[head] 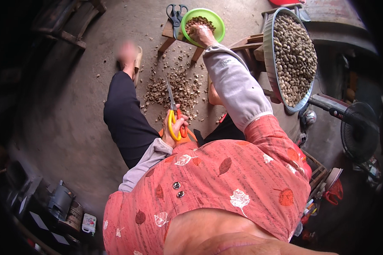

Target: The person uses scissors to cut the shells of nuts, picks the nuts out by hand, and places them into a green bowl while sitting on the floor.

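Note:
My left hand [175, 127] holds scissors [172, 119] with one yellow and one red handle loop, their blades pointing away from me above a heap of cracked shells [175, 89] on the floor. Reaching forward, my right hand [202, 34] is over a green plastic basket [221, 30] of reddish-brown kernels [199, 21]; its fingertips are partly hidden among them, so a held piece cannot be made out. Dark-handled scissors [176, 17] lie beside the basket on a small wooden stool [168, 31]. At the right, a large round tray [269, 60] is filled with unshelled nuts [293, 60].
A black electric fan [359, 127] stands at the right, past the tray. Wooden furniture [71, 38] is at the far left. A metal container [61, 199] and a white plastic jug [89, 223] stand lower left. Shell bits are scattered between my feet.

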`<action>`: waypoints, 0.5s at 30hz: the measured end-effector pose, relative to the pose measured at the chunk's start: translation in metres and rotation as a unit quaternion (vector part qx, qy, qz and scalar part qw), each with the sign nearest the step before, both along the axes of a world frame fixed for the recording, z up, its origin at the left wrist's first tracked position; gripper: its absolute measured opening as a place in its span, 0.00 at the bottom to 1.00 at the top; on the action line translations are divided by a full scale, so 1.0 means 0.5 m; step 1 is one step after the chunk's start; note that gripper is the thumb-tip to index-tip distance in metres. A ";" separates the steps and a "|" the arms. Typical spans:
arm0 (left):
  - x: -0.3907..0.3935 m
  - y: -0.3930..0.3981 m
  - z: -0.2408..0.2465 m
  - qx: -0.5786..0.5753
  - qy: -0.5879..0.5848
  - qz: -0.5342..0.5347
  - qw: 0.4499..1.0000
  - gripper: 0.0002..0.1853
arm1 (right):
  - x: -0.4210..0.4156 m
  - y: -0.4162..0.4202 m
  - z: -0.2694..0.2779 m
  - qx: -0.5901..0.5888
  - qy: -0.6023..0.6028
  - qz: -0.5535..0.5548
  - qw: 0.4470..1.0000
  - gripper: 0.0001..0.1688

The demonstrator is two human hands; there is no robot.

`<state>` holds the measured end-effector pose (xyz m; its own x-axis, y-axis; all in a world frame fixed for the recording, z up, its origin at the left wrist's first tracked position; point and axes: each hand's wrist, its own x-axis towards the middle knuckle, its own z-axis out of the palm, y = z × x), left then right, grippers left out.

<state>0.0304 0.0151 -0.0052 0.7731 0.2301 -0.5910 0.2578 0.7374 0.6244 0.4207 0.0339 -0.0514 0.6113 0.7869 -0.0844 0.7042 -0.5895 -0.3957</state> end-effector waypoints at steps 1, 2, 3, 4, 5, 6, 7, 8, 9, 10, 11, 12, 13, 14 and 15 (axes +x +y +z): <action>0.001 0.001 -0.003 0.009 -0.001 -0.005 1.000 0.28 | 0.001 0.005 -0.008 -0.005 0.002 -0.012 1.000 0.09; 0.002 0.002 -0.005 0.017 -0.002 -0.011 1.000 0.28 | 0.003 0.009 -0.014 -0.010 0.003 -0.025 1.000 0.08; 0.003 0.002 -0.004 0.025 -0.003 -0.015 1.000 0.28 | 0.004 0.009 -0.020 -0.017 0.005 -0.037 0.999 0.08; 0.005 0.002 -0.003 0.020 -0.003 -0.018 1.000 0.27 | 0.007 0.006 -0.023 0.010 -0.001 -0.036 0.999 0.08; 0.005 0.003 -0.002 0.016 -0.002 -0.017 1.000 0.27 | 0.010 -0.002 -0.025 0.047 0.035 -0.046 0.997 0.09; 0.006 0.002 -0.002 0.012 -0.004 -0.013 1.000 0.27 | 0.014 -0.007 -0.017 0.073 0.069 -0.089 0.991 0.10; 0.006 0.001 -0.002 0.008 -0.007 -0.010 1.000 0.27 | 0.017 -0.014 -0.008 0.099 0.104 -0.131 0.981 0.11; 0.004 -0.001 -0.003 0.004 -0.007 -0.008 1.000 0.27 | 0.017 -0.024 0.002 0.153 0.229 -0.198 0.941 0.11; 0.004 -0.001 -0.003 0.000 -0.011 -0.004 1.000 0.27 | 0.023 -0.030 0.011 0.223 0.354 -0.233 0.878 0.10; 0.003 -0.003 -0.002 -0.004 -0.014 -0.002 1.000 0.27 | 0.020 -0.044 0.020 0.259 0.391 -0.248 0.848 0.10; 0.001 -0.005 -0.002 -0.008 -0.016 0.000 1.000 0.27 | 0.015 -0.059 0.027 0.294 0.426 -0.262 0.815 0.11; 0.003 -0.006 -0.002 -0.011 -0.021 -0.002 1.000 0.27 | 0.015 -0.076 0.035 0.316 0.451 -0.269 0.790 0.11; 0.004 -0.007 -0.001 -0.013 -0.025 -0.004 1.000 0.27 | 0.013 -0.092 0.042 0.334 0.469 -0.270 0.772 0.10; 0.004 -0.008 0.000 -0.003 -0.024 -0.014 1.000 0.27 | 0.010 -0.110 0.049 0.355 0.495 -0.254 0.751 0.10; 0.003 -0.010 -0.001 -0.012 -0.024 -0.010 1.000 0.27 | 0.003 -0.121 0.058 0.376 0.522 -0.235 0.728 0.09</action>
